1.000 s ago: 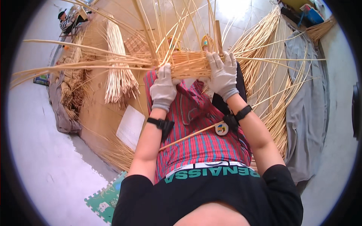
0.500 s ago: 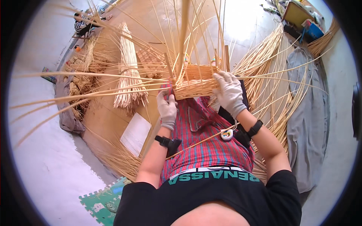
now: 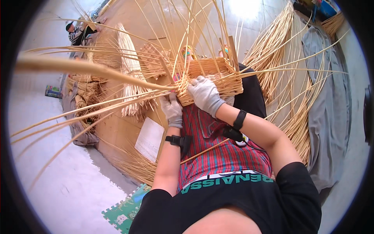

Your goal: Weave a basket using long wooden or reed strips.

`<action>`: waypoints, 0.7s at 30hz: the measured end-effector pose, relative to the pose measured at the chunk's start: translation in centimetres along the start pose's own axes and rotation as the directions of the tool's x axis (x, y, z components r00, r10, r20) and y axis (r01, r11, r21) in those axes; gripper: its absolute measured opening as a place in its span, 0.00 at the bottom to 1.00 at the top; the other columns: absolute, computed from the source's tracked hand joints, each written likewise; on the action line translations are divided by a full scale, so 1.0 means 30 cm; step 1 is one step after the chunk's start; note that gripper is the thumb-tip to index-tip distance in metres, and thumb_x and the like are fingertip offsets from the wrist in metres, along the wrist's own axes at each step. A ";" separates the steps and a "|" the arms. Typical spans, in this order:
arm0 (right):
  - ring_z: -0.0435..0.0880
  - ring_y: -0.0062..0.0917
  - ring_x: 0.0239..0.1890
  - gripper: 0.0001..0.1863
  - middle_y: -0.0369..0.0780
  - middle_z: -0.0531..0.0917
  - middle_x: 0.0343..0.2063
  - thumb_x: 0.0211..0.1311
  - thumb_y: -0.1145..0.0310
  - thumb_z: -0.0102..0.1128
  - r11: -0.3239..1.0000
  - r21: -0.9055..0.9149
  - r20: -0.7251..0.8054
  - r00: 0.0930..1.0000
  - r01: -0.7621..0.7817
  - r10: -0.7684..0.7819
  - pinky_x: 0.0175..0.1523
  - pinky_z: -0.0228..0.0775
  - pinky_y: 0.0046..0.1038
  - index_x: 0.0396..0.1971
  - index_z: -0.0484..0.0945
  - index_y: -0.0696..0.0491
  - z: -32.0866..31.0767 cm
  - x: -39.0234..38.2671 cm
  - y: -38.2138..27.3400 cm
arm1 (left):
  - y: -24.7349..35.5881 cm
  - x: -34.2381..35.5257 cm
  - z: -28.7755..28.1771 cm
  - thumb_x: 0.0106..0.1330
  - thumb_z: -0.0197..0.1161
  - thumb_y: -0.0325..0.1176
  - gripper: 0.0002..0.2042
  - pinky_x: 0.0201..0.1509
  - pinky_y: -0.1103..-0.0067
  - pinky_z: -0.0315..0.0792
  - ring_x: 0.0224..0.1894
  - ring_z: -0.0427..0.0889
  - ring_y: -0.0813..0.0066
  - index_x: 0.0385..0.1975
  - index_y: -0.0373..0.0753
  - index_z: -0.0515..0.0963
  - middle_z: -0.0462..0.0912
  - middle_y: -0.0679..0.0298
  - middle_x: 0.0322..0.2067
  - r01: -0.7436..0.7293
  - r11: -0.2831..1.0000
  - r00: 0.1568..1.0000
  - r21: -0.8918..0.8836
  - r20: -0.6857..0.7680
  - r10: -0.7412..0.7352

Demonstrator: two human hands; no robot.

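Note:
A half-woven rectangular wicker basket (image 3: 233,86) rests over my lap, with long pale canes standing up and fanning out from its walls. My left hand (image 3: 171,109), in a whitish work glove, is closed at the basket's near left corner, where several canes run out to the left. Gloved too, my right hand (image 3: 205,94) lies across the near wall with its fingers curled over the rim; their tips are partly hidden. One thick cane (image 3: 89,69) sweeps left from the corner, close to the camera. Wooden uprights (image 3: 166,70) stand at the basket's corners.
A tied cane bundle (image 3: 134,84) and a darker heap (image 3: 87,97) lie to the left. More long canes (image 3: 269,50) spread at right beside a grey cloth (image 3: 323,117). A white sheet (image 3: 149,139) is near my left forearm. Another person (image 3: 80,34) sits far left.
My right hand has moved left from the basket's right end to its near left side. The thick cane has swung from upright to the left. My left hand stays at the corner.

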State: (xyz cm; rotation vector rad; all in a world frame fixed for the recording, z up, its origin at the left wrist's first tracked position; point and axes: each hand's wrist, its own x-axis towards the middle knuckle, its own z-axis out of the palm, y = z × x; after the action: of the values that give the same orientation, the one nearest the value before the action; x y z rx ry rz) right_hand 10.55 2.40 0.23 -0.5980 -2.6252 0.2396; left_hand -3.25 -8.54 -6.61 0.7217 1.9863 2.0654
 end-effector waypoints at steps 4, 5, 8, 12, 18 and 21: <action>0.81 0.35 0.44 0.06 0.38 0.83 0.33 0.52 0.68 0.60 0.998 0.062 -0.062 0.998 0.019 -0.016 0.48 0.75 0.34 0.31 0.81 0.50 0.022 0.001 0.016 | -0.017 0.036 0.034 0.76 0.58 0.30 0.05 0.39 0.81 0.73 0.32 0.75 0.82 0.42 0.37 0.71 0.79 0.67 0.33 -0.166 0.971 0.983 0.172 -0.044 0.176; 0.81 0.35 0.44 0.06 0.38 0.83 0.33 0.52 0.68 0.60 0.998 0.063 -0.059 0.998 0.019 -0.015 0.48 0.75 0.34 0.31 0.81 0.50 0.024 -0.001 0.020 | -0.010 0.039 0.033 0.76 0.58 0.30 0.05 0.45 0.80 0.72 0.36 0.75 0.81 0.41 0.37 0.71 0.79 0.67 0.35 -0.103 0.982 0.994 0.157 -0.031 0.109; 0.81 0.35 0.44 0.05 0.38 0.82 0.33 0.54 0.66 0.61 0.995 0.085 -0.090 0.995 0.049 -0.041 0.47 0.76 0.35 0.30 0.81 0.50 0.019 0.005 0.021 | -0.015 0.048 0.021 0.76 0.59 0.29 0.04 0.43 0.80 0.72 0.35 0.75 0.83 0.40 0.37 0.72 0.80 0.68 0.34 -0.082 0.994 0.996 0.068 -0.030 0.084; 0.80 0.37 0.43 0.08 0.40 0.82 0.32 0.58 0.62 0.62 0.980 0.181 -0.188 0.981 0.077 -0.043 0.46 0.75 0.36 0.31 0.81 0.50 0.009 -0.005 0.036 | 0.090 0.013 -0.009 0.74 0.62 0.31 0.05 0.25 0.85 0.67 0.22 0.71 0.87 0.42 0.37 0.74 0.79 0.70 0.28 0.181 0.978 0.978 -0.103 0.122 -0.168; 0.83 0.33 0.42 0.09 0.40 0.83 0.32 0.57 0.65 0.60 0.971 -0.091 -0.005 0.975 0.222 -0.223 0.40 0.75 0.35 0.34 0.84 0.52 0.015 0.045 -0.018 | 0.099 -0.013 -0.073 0.73 0.63 0.29 0.10 0.13 0.87 0.61 0.13 0.69 0.87 0.50 0.37 0.76 0.84 0.68 0.28 0.296 0.954 0.925 -0.054 0.264 -0.273; 0.84 0.33 0.33 0.10 0.42 0.84 0.28 0.55 0.65 0.59 0.927 -0.240 0.174 0.952 0.289 -0.252 0.30 0.76 0.38 0.29 0.85 0.56 0.009 0.091 -0.005 | 0.089 -0.001 -0.084 0.70 0.65 0.26 0.13 0.14 0.87 0.62 0.14 0.71 0.87 0.52 0.38 0.76 0.87 0.64 0.35 0.337 0.940 0.897 -0.046 0.317 -0.306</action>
State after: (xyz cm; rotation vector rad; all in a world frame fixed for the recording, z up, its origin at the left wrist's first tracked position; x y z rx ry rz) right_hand 8.15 3.48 1.05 -0.2996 -2.8610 -0.1616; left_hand -3.87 -11.01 -3.96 0.6008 1.6867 1.7265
